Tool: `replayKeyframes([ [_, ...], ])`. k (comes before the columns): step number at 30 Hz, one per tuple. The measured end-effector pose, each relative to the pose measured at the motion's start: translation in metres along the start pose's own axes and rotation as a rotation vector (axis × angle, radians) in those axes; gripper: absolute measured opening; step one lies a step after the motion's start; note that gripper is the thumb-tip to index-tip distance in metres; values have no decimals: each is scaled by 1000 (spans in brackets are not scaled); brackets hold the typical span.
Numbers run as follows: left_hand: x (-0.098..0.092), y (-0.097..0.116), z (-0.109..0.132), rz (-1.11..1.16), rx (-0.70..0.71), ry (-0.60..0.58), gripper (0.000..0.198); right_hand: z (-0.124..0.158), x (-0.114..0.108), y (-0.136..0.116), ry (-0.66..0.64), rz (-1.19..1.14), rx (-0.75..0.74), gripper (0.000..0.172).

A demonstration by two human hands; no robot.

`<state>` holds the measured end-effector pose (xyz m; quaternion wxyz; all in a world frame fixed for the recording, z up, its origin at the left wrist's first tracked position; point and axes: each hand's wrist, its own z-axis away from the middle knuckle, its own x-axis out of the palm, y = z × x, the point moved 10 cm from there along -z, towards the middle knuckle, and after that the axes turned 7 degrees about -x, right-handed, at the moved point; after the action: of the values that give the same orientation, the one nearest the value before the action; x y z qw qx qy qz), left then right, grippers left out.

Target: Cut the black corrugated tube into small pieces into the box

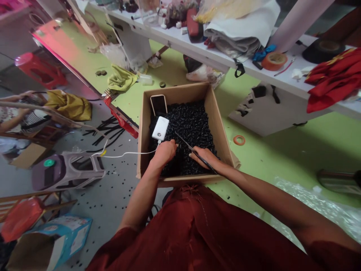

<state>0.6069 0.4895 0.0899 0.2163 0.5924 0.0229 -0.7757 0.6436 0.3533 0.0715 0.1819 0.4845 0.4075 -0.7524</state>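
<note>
A cardboard box [220, 124] stands in front of me, holding a heap of small black pieces [188, 120]. Over the heap, my left hand [166, 152] is closed in a pinch; what lies between its fingertips is too small to make out. My right hand [204, 156] grips a long thin pointed tool [184, 141] with a dark rear end; I cannot tell its exact kind. The tool's tip points toward the space just beyond my left fingers. On the pieces lies a white power bank [160, 128] with a cable plugged in. Behind it a phone [158, 104] leans against the box wall.
A white cable [124, 153] runs left from the box past a grey plastic stool [84, 165]. Beyond the box is a cluttered white table [169, 39] with an orange tape roll [274, 61]. Another tape roll [239, 140] lies on the green floor. Another person's arm [14, 119] shows at left.
</note>
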Motion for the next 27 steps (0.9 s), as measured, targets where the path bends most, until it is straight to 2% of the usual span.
replayKeyframes([
  [2, -2, -3, -2, 44, -11, 1, 34, -1, -3, 3, 47, -75, 16, 19],
  [4, -5, -4, -3, 117, -12, 5, 35, 0, -2, 7, 41, -214, 64, 22],
  [7, -20, -4, -1, 298, 11, 45, 37, 2, 2, 11, 3, -401, 147, 27],
  [10, -38, -4, 7, 498, 45, 64, 42, 4, -4, 12, 21, -437, 177, 29],
  [16, -69, -7, 30, 807, 205, -68, 35, 6, -12, 16, 91, -466, 165, 30],
  [18, -87, -14, 33, 927, 212, -36, 41, 5, -11, 15, 99, -545, 145, 29],
  [21, -109, -20, 29, 1009, 186, 87, 47, 2, -9, 13, 111, -700, 110, 29],
  [24, -109, -9, 16, 984, 176, 184, 47, 0, -10, 13, 135, -801, 85, 29],
  [27, -86, 11, 2, 920, 152, 200, 44, 1, -14, 17, 167, -824, 103, 29],
])
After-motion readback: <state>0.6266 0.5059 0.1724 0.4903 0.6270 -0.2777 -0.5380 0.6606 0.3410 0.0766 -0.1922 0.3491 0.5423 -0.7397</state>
